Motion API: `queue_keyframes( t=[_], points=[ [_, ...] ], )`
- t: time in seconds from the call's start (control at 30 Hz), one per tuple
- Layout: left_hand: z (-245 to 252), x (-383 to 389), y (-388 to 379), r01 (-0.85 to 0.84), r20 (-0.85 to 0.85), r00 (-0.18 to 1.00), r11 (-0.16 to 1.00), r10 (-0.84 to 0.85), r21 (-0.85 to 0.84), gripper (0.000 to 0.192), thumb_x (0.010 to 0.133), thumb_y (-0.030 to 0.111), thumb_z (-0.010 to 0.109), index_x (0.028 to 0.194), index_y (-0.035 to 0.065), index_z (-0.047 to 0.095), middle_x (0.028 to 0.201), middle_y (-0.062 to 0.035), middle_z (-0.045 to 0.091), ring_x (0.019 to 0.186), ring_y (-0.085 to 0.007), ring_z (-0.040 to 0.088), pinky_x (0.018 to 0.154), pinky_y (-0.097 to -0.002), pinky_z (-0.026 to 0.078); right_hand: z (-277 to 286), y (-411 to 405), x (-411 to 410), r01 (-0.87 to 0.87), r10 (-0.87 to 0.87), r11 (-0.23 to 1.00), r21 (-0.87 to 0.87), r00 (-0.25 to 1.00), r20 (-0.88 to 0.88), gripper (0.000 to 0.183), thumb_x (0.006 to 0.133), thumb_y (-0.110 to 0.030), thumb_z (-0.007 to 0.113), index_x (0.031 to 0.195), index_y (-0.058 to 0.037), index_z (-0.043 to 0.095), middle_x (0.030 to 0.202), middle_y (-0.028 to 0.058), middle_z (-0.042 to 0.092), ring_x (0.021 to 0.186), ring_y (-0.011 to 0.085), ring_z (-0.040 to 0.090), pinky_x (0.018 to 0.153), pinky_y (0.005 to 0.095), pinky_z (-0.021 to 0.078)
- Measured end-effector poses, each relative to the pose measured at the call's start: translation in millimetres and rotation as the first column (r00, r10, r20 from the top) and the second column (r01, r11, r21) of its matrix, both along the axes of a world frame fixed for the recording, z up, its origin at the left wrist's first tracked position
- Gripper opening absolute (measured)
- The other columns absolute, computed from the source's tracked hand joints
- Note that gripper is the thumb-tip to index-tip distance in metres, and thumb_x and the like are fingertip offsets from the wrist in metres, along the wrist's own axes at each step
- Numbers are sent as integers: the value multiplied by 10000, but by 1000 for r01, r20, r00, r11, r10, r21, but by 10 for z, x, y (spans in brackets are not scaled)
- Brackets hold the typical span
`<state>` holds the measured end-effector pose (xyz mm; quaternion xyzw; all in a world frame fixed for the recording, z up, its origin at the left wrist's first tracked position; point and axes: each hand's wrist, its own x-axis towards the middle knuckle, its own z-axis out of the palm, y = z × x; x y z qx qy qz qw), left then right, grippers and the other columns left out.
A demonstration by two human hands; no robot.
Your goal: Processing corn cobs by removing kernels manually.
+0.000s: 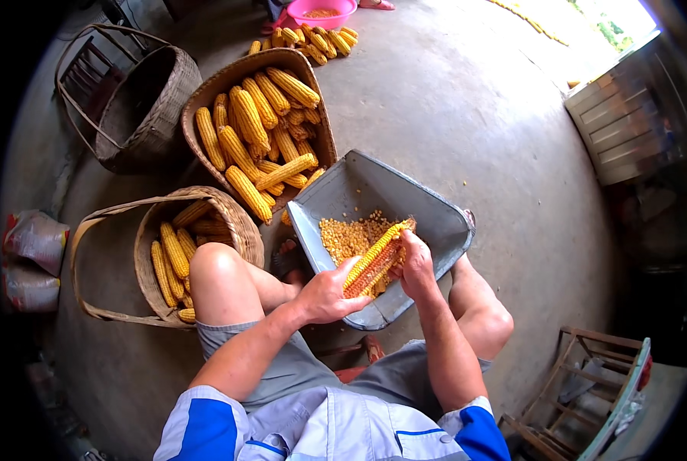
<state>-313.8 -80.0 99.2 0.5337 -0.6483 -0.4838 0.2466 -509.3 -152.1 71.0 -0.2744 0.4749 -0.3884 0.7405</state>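
A partly shelled corn cob is held slantwise between both hands, with bare reddish rows showing beside yellow kernels. My left hand grips its lower end, thumb on top. My right hand closes round the upper end. Under the cob lies a grey scoop-shaped metal pan between my knees, with loose corn kernels inside. A wide woven basket full of corn ears touches or nearly touches the pan's far left side. By my left knee, a round handled wicker basket holds more ears.
An empty-looking handled basket stands at the back left. Beyond the corn, a pink basin holds kernels, near another person's foot. Filled bags lie at far left. A wooden rack stands at lower right, a panelled cabinet at upper right.
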Motion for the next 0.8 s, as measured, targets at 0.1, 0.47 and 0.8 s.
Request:
queue_keyframes(
  t=[0.1, 0.47, 0.8],
  points=[
    [-29, -12, 1, -15, -37, 999, 1000, 14, -24, 797, 798, 311, 729, 1409, -28, 345, 971, -306, 651, 906, -449, 651, 799, -465, 533, -23, -27, -52, -13, 14, 1000, -12, 997, 74, 332, 1022, -415, 460, 960, -100, 545, 726, -26, 509, 536, 66, 454, 424, 215, 340],
    [22, -9, -19, -22, 30, 999, 999, 21, 38, 787, 802, 284, 730, 1431, 23, 336, 1046, -291, 647, 952, -444, 641, 849, -460, 524, -22, -1, -29, -40, 38, 995, -94, 999, -22, 221, 1009, -300, 534, 1018, -80, 552, 785, -22, 566, 556, 52, 481, 454, 215, 371],
    [-78, -29, 9, -54, 75, 995, 993, 62, -102, 770, 791, 261, 747, 1412, 14, 364, 1113, -272, 633, 1026, -414, 637, 886, -430, 516, -65, -51, -106, -28, 28, 999, -19, 999, 38, 238, 1009, -308, 513, 1021, -74, 557, 847, -16, 552, 661, 51, 514, 466, 217, 408]
  ],
)
